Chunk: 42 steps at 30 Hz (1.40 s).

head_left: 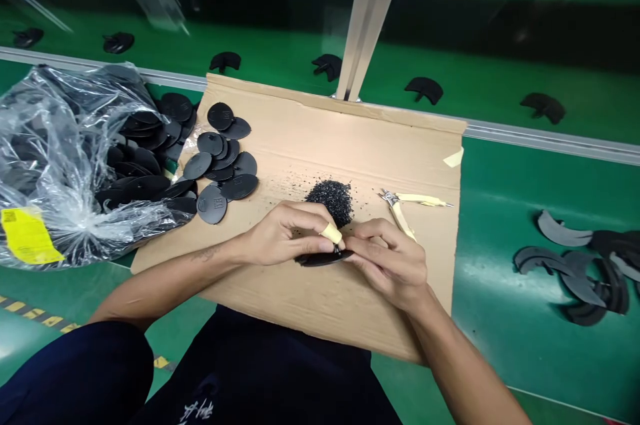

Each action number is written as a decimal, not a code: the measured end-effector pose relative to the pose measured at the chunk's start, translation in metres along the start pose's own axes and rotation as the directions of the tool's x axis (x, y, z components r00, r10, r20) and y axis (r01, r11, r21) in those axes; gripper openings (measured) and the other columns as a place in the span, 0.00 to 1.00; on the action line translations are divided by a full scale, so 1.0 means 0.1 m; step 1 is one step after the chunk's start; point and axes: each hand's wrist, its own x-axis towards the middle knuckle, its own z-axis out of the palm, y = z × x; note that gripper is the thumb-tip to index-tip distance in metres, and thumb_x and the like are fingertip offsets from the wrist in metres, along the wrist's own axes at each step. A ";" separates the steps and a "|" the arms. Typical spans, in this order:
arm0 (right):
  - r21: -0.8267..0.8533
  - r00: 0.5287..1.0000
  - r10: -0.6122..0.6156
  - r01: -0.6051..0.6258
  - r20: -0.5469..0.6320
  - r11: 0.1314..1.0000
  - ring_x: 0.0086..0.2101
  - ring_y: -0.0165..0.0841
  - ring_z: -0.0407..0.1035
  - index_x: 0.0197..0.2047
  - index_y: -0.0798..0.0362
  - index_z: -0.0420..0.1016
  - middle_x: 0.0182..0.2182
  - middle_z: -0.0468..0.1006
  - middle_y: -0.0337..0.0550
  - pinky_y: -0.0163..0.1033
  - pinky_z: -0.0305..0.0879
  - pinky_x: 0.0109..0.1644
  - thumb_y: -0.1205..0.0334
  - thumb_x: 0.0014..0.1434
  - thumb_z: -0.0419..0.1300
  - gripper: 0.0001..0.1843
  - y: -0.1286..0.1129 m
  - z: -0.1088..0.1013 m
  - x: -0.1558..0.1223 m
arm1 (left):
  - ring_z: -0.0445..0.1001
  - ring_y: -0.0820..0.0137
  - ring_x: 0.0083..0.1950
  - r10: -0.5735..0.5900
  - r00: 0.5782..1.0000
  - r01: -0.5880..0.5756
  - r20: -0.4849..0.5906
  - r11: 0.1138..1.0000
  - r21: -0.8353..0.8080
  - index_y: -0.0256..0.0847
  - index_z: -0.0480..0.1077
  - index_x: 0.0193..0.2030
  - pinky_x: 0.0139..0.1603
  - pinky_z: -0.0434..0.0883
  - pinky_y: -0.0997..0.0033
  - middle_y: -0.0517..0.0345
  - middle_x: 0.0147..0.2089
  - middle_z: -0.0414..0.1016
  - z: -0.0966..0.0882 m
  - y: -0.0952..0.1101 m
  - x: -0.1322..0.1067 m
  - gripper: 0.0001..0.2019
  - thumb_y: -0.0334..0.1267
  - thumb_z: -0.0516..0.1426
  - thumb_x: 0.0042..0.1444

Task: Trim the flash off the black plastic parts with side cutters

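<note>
A black plastic disc point(320, 260) is held low over the cardboard, seen nearly edge-on. My left hand point(287, 235) pinches it from the left, with pale yellow tape wrapped round one fingertip. From the right, the closed fingers of my right hand point(393, 258) grip the disc's right edge, near a small stem on its upper face. My fingertips partly hide the stem. Just beyond my hands lies a pile of small black plastic bits point(331, 201). Yellow-handled side cutters point(400, 201) rest open on the cardboard, beyond my right hand.
Several loose black discs point(220, 165) lie on the left of the cardboard sheet point(290, 121). A clear plastic bag point(65, 165) of discs stands farther left. Curved black parts point(585, 271) sit on the green table at right. Behind a metal post point(373, 18), more parts lie on a green surface.
</note>
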 end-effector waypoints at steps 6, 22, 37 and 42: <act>-0.280 0.997 -0.056 0.037 -0.059 0.959 0.29 0.30 0.71 0.44 0.52 0.81 0.33 0.76 0.44 0.36 0.69 0.29 0.68 0.63 0.64 0.06 0.02 -0.03 -0.01 | 0.77 0.66 0.47 0.054 0.998 -0.055 0.015 0.996 0.068 0.37 0.78 0.50 0.49 0.75 0.67 0.45 0.45 0.79 -0.07 -0.03 0.01 0.18 0.50 0.60 0.63; -0.535 0.888 -0.429 0.445 0.163 0.718 0.29 0.34 0.68 0.43 0.56 0.77 0.29 0.79 0.45 0.41 0.63 0.32 0.75 0.68 0.51 0.13 0.03 0.00 0.09 | 0.75 0.75 0.29 -0.171 0.964 0.098 0.206 0.942 0.321 0.41 0.71 0.41 0.28 0.72 0.79 0.65 0.29 0.75 -0.15 0.08 0.30 0.03 0.31 0.60 0.61; -0.588 0.958 -0.285 0.209 -0.037 0.781 0.36 0.36 0.73 0.47 0.54 0.77 0.35 0.80 0.48 0.42 0.68 0.40 0.75 0.64 0.58 0.12 0.13 -0.09 0.07 | 0.79 0.71 0.39 -0.193 0.969 0.018 0.156 0.680 0.733 0.36 0.78 0.42 0.41 0.74 0.77 0.56 0.39 0.80 -1.06 0.07 0.71 0.08 0.29 0.56 0.63; -0.592 0.967 -0.246 0.160 -0.068 0.790 0.35 0.35 0.73 0.46 0.55 0.76 0.35 0.79 0.48 0.41 0.68 0.38 0.72 0.66 0.58 0.08 0.15 -0.15 0.11 | 0.78 0.63 0.50 -0.178 0.951 0.294 -0.251 0.278 0.914 0.37 0.78 0.45 0.53 0.73 0.69 0.49 0.46 0.80 -2.05 -0.07 1.02 0.11 0.29 0.55 0.62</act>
